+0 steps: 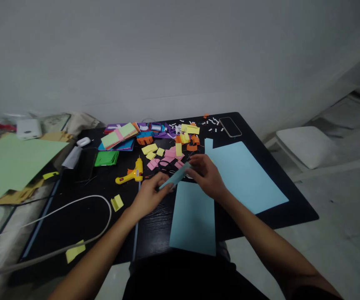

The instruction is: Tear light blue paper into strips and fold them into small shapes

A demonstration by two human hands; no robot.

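Note:
Between both hands a narrow strip of light blue paper [176,176] is held slantwise above the table. My left hand [152,191] pinches its lower left end, fingers closed. At the upper right end my right hand [205,173] grips the strip, its fingers curled and partly hiding that end. Below the hands lies a blue paper sheet [193,221], reaching to the table's near edge. A larger blue sheet [245,175] rests to the right, beyond my right forearm, with a small blue strip [208,146] by its upper left corner.
A yellow glue gun [130,171] lies left of my hands. Pink paper pieces [169,156], yellow and orange scraps are scattered behind them. A phone [230,126] lies at the back right. A white cable [109,208] loops across the left. A white stool [305,146] stands at right.

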